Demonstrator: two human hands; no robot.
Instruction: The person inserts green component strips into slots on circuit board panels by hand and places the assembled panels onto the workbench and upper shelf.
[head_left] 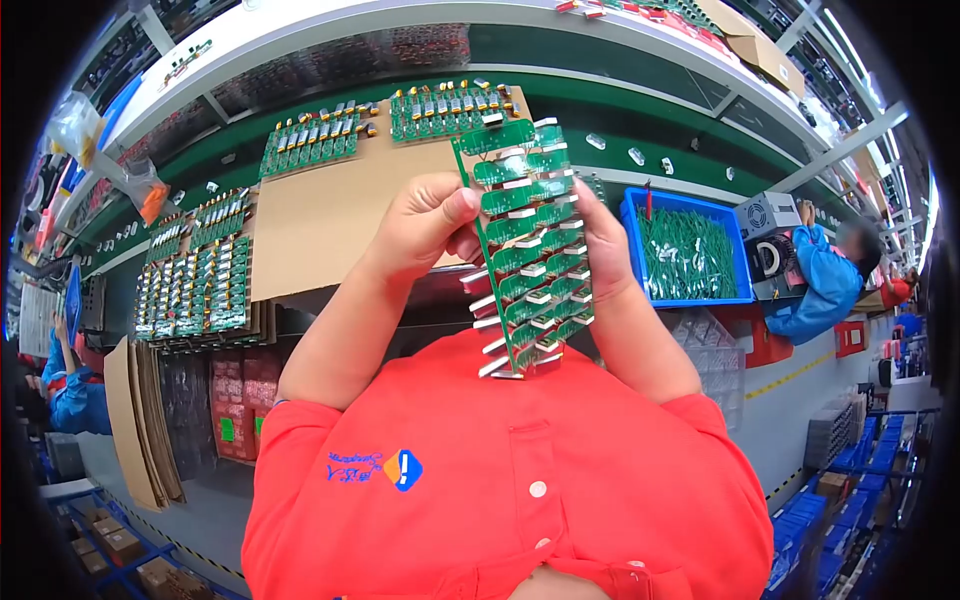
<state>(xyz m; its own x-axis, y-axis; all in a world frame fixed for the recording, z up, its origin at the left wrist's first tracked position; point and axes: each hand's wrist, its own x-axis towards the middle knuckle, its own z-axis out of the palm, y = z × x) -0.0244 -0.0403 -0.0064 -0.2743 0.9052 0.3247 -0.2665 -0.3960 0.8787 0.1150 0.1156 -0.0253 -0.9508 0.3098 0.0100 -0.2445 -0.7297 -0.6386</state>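
Held up in front of my chest is a green circuit board panel (527,240), tilted, with rows of repeated board sections and white and silver parts sticking out along its edges. My left hand (436,222) grips its left edge, the thumb pressed on the front and the fingers curled behind. On the right edge my right hand (604,240) is closed round the panel, its fingers mostly hidden behind it. Beyond my left hand, a flat cardboard sheet (320,235) covers part of the bench.
Populated circuit board panels (195,285) lie stacked at the left, with further panels (450,110) at the back of the cardboard. To the right, a blue bin (700,298) holds many thin green strips. A co-worker in blue (822,285) sits beyond it. Cardboard sheets (140,425) stand at lower left.
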